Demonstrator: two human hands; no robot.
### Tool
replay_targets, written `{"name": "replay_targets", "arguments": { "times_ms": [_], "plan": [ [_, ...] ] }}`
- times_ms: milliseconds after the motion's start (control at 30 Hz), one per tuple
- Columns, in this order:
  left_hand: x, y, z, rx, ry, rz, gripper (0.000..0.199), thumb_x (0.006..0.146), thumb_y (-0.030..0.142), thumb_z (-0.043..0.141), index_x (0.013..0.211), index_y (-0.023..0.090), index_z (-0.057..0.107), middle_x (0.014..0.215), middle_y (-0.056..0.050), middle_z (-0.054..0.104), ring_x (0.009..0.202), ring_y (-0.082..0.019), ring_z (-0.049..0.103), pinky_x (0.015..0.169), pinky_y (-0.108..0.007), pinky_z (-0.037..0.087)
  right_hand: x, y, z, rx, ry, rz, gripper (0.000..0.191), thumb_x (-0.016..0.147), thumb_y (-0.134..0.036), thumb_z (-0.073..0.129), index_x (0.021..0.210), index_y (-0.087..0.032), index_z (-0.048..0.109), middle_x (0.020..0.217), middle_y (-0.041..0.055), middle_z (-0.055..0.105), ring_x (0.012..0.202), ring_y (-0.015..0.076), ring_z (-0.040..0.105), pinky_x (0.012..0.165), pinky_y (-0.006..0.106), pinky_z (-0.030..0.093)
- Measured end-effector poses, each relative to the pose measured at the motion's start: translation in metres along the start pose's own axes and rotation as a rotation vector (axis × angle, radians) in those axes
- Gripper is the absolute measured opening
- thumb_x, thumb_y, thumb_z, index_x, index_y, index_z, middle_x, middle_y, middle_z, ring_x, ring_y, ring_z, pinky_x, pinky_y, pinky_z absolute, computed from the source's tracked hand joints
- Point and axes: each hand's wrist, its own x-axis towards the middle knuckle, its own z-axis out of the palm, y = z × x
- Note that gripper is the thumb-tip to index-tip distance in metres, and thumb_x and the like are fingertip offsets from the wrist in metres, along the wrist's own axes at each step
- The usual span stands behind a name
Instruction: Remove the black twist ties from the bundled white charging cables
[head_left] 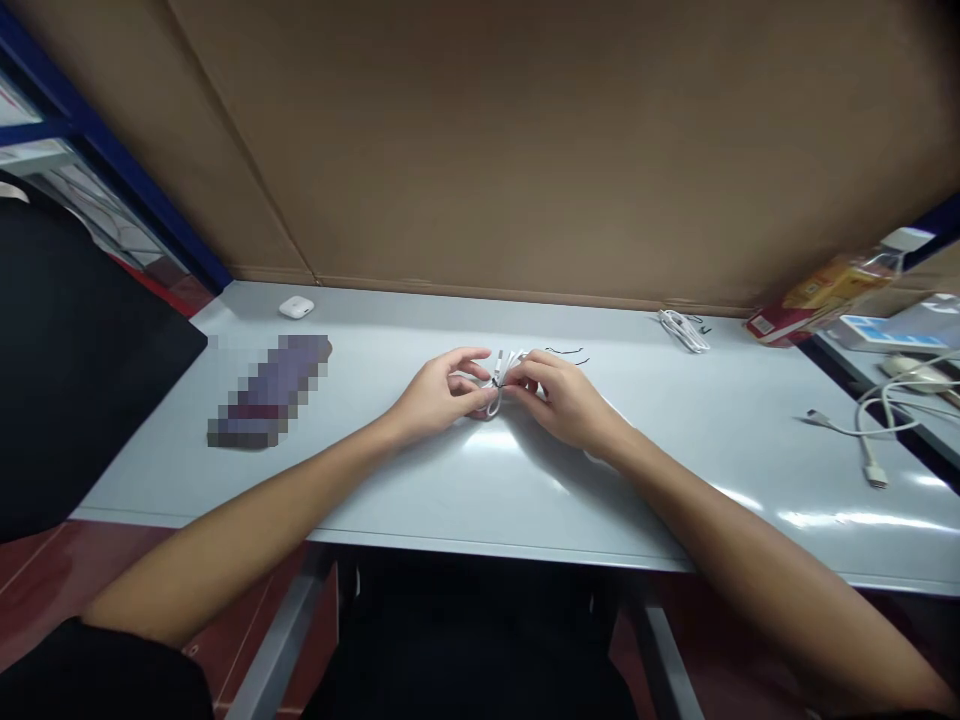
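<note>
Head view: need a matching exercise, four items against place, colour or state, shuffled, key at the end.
Items
1. Small case
2. Left hand
3. Bottle
4. Panel

Descriptions
A. At the bundled white cable
B. Brown, behind the table
C. White, at the back left of the tabletop
D. Red and yellow, toward the right edge of the view

Pairs: 1-C, 2-A, 3-D, 4-B

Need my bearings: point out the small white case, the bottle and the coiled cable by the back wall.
White case (297,307): head view, top of shell.
Bottle (829,284): head view, yellow label.
Coiled cable (683,330): head view, middle of loops.
</note>
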Motion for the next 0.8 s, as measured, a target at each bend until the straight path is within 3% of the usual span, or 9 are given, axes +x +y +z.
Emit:
{"name": "replay_targets", "arguments": {
  "times_ms": [100, 167, 367, 500, 600, 667, 800],
  "plan": [
    [0.002, -0.002, -0.003, 0.061, -0.029, 0.07, 0.044, 0.084, 0.039, 0.081, 0.121, 0.017, 0.072, 0.109, -0.011, 0.075, 0.1, -0.024, 0.073, 0.091, -0.042, 0.06, 0.0, -0.006, -0.002, 0.076, 0.011, 0.039, 0.017, 0.1, -0.021, 0.056, 0.091, -0.023, 0.07, 0.089, 0.0039, 0.066, 0.081, 0.0191, 0.059, 0.073, 0.031, 0.045],
    [0.003, -0.003, -0.003, 0.103, -0.009, 0.128, 0.034, 0.085, 0.04, 0.08, 0.11, 0.018, 0.075, 0.11, -0.011, 0.076, 0.105, -0.025, 0.071, 0.095, -0.042, 0.058, 0.0, -0.01, -0.002, 0.117, 0.015, 0.057, 0.016, 0.1, -0.023, 0.057, 0.091, -0.023, 0.071, 0.09, 0.0039, 0.067, 0.082, 0.0194, 0.06, 0.073, 0.032, 0.045],
    [0.004, -0.002, -0.003, 0.134, 0.0, 0.22, 0.035, 0.084, 0.04, 0.08, 0.11, 0.018, 0.072, 0.115, -0.01, 0.073, 0.1, -0.023, 0.07, 0.088, -0.036, 0.057, 0.0, -0.018, -0.003, 0.261, 0.026, 0.169, 0.017, 0.096, -0.033, 0.065, 0.091, -0.022, 0.076, 0.094, 0.0059, 0.071, 0.084, 0.0198, 0.063, 0.073, 0.032, 0.046],
    [0.001, 0.0, -0.001, 0.14, 0.028, 0.291, 0.03, 0.086, 0.044, 0.079, 0.099, 0.018, 0.07, 0.107, -0.008, 0.071, 0.094, -0.021, 0.069, 0.082, -0.032, 0.055, -0.001, -0.02, -0.011, 0.577, -0.119, 0.411, 0.024, 0.091, -0.046, 0.071, 0.087, -0.023, 0.075, 0.083, 0.0022, 0.068, 0.072, 0.0168, 0.058, 0.064, 0.03, 0.042],
    [-0.001, 0.003, 0.002, 0.116, 0.013, 0.345, 0.029, 0.088, 0.044, 0.077, 0.098, 0.018, 0.068, 0.105, -0.007, 0.072, 0.093, -0.02, 0.069, 0.081, -0.032, 0.054, 0.0, -0.019, -0.015, 0.842, -0.233, 0.571, 0.029, 0.085, -0.049, 0.076, 0.076, -0.023, 0.069, 0.064, -0.004, 0.05, 0.058, 0.0129, 0.044, 0.057, 0.028, 0.035],
    [-0.003, 0.005, 0.004, 0.111, 0.022, 0.394, 0.029, 0.088, 0.045, 0.077, 0.097, 0.019, 0.067, 0.108, -0.008, 0.073, 0.097, -0.021, 0.07, 0.085, -0.033, 0.054, 0.001, -0.018, -0.014, 0.972, -0.269, 0.607, 0.033, 0.08, -0.048, 0.081, 0.07, -0.022, 0.063, 0.061, -0.0058, 0.041, 0.056, 0.0116, 0.037, 0.054, 0.027, 0.032],
    [-0.006, 0.008, 0.005, 0.092, 0.063, 0.441, 0.034, 0.086, 0.047, 0.08, 0.095, 0.019, 0.063, 0.115, -0.011, 0.075, 0.106, -0.024, 0.071, 0.092, -0.037, 0.055, 0.004, -0.017, -0.013, 1.015, -0.3, 0.57, 0.035, 0.077, -0.049, 0.082, 0.07, -0.021, 0.061, 0.065, -0.0047, 0.042, 0.058, 0.0113, 0.036, 0.054, 0.027, 0.033]
  ]
}}
